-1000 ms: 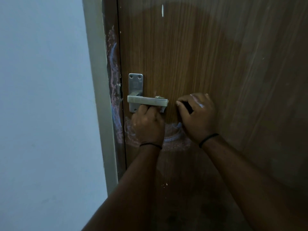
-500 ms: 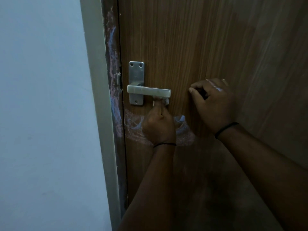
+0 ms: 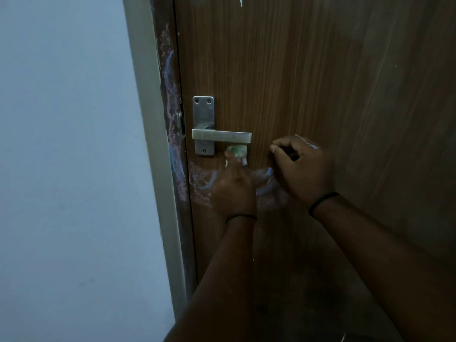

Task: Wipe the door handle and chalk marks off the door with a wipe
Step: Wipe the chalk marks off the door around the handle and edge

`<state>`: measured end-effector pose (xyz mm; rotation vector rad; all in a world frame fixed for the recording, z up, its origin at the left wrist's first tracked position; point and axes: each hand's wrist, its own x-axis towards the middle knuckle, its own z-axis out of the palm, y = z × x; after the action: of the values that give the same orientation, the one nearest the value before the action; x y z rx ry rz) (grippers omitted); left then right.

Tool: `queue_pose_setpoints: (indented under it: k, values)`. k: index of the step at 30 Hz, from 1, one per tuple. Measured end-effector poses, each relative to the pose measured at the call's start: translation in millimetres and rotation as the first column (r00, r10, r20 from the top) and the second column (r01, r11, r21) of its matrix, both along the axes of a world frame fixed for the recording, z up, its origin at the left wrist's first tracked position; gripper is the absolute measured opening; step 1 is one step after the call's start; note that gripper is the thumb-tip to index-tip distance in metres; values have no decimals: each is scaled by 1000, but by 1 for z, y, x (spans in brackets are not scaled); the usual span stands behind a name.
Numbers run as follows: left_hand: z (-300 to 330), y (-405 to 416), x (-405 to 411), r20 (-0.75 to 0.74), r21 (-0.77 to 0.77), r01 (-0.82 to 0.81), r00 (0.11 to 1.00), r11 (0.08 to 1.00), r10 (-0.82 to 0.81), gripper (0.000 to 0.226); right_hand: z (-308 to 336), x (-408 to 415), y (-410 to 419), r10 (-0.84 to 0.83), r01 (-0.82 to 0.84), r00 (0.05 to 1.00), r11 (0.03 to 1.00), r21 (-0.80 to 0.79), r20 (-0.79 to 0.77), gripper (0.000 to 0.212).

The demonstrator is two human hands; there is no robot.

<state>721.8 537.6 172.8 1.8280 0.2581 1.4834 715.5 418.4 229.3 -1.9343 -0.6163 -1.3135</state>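
A metal lever door handle (image 3: 222, 137) on its back plate sits on a brown wooden door (image 3: 320, 82). My left hand (image 3: 234, 186) pinches a small crumpled wipe (image 3: 237, 153) and holds it against the underside of the lever's free end. My right hand (image 3: 303, 169) rests on the door to the right of the handle, its fingers curled round a small dark thing that I cannot make out. Pale blue and pink chalk marks (image 3: 202, 181) curve below the handle, partly behind both hands. More chalk marks (image 3: 170, 99) run up the door frame.
A pale frame strip (image 3: 153, 144) and a blue-grey wall (image 3: 69, 169) lie left of the door. A small white fleck (image 3: 241, 1) shows near the door's top edge. Black bands circle both wrists.
My left hand has slid from under the middle of the lever to under its free end, and the wipe now shows. The right hand stays beside the handle. The camera view shifted.
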Motion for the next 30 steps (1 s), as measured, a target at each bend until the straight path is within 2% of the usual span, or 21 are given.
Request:
queue_pose_setpoints:
  k: [3,6,8,11,15,18,21,24,27,30]
  values:
    - [-19,0,-9,-14,6,27,1000,1000,-27,33,-17,-4,-6,9,-10,998,1000,-25,-61,6]
    - [-1,5,-5,20,149,-55,998,987,53,33,-18,-7,-14,5,-8,994,999,-36,-105,8]
    - [14,7,0,26,187,-110,994,976,107,34,-9,-6,-16,-3,0,996,1000,-27,-89,9]
    - [6,10,-2,-22,230,-147,987,962,156,37,-2,-3,-9,-3,0,998,999,-41,-68,9]
    - [-15,8,-17,-121,278,-89,985,956,127,37,-20,-6,1,-42,32,995,993,-111,-93,6]
    - [-9,12,-20,-117,188,21,993,982,1,15,-30,-7,8,-55,32,990,984,-176,-128,14]
    - [-3,18,-21,-145,60,176,975,982,-166,19,-30,-5,19,-28,-9,986,976,-220,-165,26]
    - [1,30,-12,-161,-52,325,931,944,-329,16,-27,-3,32,6,-53,978,975,-218,-210,24]
    - [9,45,-10,-157,12,450,883,893,-443,15,-28,0,40,-56,20,988,969,-247,-142,10]
    - [10,61,-15,-150,211,342,937,916,-315,16,-21,4,32,-156,142,984,979,-146,-90,4]
